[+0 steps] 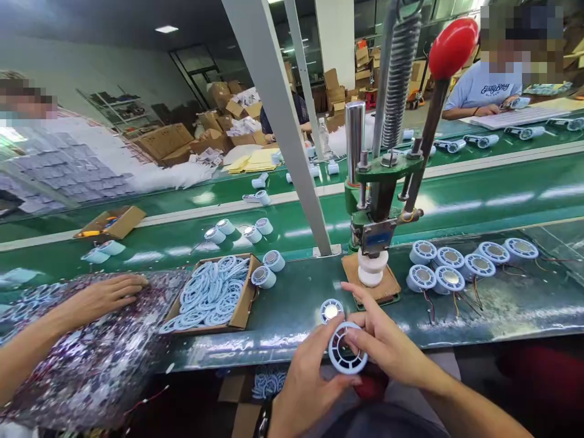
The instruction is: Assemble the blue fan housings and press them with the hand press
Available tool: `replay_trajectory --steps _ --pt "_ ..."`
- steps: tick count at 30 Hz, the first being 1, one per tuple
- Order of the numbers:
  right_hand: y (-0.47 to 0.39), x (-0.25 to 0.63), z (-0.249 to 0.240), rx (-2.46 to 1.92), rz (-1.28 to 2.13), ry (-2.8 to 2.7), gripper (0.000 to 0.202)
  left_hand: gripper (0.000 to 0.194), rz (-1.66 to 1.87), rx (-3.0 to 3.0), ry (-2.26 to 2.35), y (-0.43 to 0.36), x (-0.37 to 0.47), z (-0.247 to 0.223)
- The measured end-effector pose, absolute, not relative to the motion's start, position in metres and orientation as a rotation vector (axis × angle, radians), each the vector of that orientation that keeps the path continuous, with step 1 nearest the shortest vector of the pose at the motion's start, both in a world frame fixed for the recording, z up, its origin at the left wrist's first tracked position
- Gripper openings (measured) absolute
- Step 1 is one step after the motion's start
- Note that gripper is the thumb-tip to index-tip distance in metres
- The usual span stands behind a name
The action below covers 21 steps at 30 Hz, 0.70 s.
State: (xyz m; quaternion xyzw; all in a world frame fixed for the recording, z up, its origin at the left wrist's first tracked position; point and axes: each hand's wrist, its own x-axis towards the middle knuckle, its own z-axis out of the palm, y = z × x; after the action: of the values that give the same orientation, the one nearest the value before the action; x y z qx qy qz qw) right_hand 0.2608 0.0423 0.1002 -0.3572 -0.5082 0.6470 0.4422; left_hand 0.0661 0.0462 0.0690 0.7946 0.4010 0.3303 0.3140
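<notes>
1. In the head view, the left hand (306,372) is curled round a pale blue wheel (349,367), grasping it by its side.
2. The wheel is up in front of the person, near the front edge of the counter (301,292). It has thin spokes and a dark middle.
3. The right hand (385,337) has its thumb on the wheel, and its pointing finger sticks out. Some fingers are hidden, so I cannot tell if it is grasping too.
4. Just behind the wheel is a blue cup (331,311) with a shiny middle.
5. Past that cup stands a press (381,188). It has a big spring, a red knob (454,47) and a white block (373,267) over a brown board (349,267).
6. To the right of the press are seven more cups (449,278) in a bunch, some with thin wires hanging out.
7. To the left is a box (245,304) full of blue loops (210,292), with two cups (263,277) just beside it.
8. Further left, another person's hand (107,295) is over a shiny heap (104,347). The heap is too blurry to tell apart.
9. Behind the counter, four cups (252,234) sit on a green belt (292,228).
</notes>
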Motion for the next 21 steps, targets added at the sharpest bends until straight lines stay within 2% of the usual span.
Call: replay_trajectory --steps 6,11,14,16,21 --pt "0.043 0.264 0.097 -0.892 1.583 -1.336 0.069 0.071 0.895 2.068 1.115 0.043 0.076 0.080" --pt "0.057 0.270 0.055 -1.118 1.018 -1.474 0.052 0.077 0.929 1.870 1.271 0.037 0.071 0.076" --pt "0.064 0.262 0.017 -1.205 0.749 -1.692 0.052 0.077 0.938 1.813 1.309 0.034 0.066 0.072" --pt "0.064 0.254 -0.004 -1.212 0.665 -1.813 0.056 0.077 0.955 1.792 1.312 0.034 0.064 0.071" --pt "0.057 0.244 -0.027 -1.233 0.664 -1.873 0.048 0.074 0.981 1.757 1.300 0.033 0.063 0.073"
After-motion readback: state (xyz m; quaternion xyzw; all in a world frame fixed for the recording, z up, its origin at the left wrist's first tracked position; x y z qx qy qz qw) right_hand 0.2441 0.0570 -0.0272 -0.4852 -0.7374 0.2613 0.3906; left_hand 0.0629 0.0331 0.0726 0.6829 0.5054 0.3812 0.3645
